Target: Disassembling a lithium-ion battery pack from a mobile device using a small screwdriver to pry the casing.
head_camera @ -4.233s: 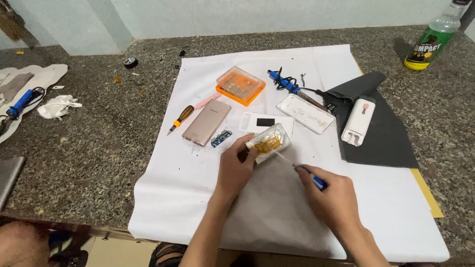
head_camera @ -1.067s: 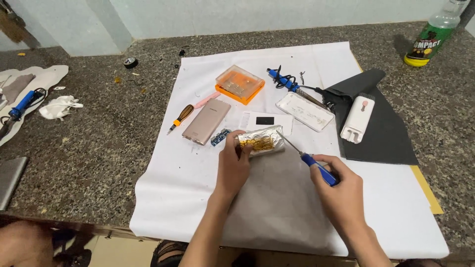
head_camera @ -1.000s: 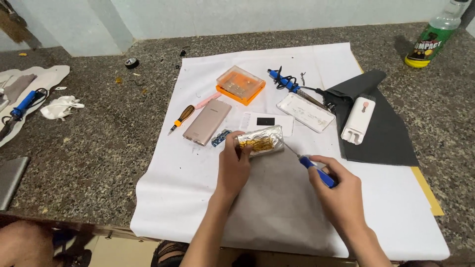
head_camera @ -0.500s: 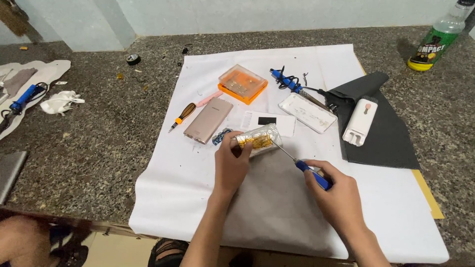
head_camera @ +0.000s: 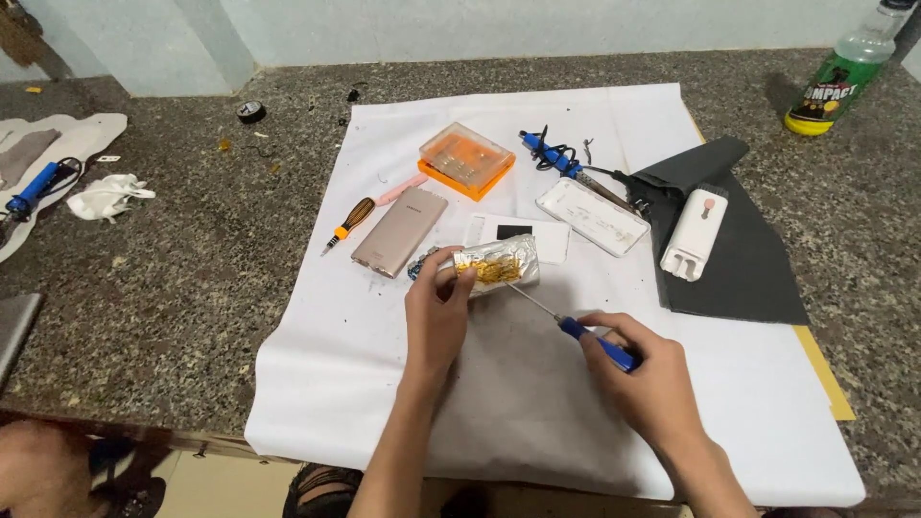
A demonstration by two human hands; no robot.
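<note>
My left hand (head_camera: 438, 309) grips a silver foil-wrapped battery pack (head_camera: 499, 264) with yellow tape on its top, pressing it onto the white paper sheet (head_camera: 384, 364). My right hand (head_camera: 645, 382) holds a blue-handled screwdriver (head_camera: 597, 342); its thin metal shaft reaches up-left and the tip touches the pack's near edge. A small blue circuit part shows at the pack's left end, beside my left thumb.
On the sheet lie a gold power-bank shell (head_camera: 399, 231), an orange-handled screwdriver (head_camera: 347, 222), an orange bit case (head_camera: 466, 160), a white flat cover (head_camera: 592, 216), a blue soldering iron (head_camera: 551, 156) and a white case (head_camera: 695, 233) on black cloth (head_camera: 748, 269). A green bottle (head_camera: 838, 75) stands far right.
The pack has stayed on the sheet under my left hand. My right hand has shifted slightly, keeping the screwdriver tip working along the pack's edge.
</note>
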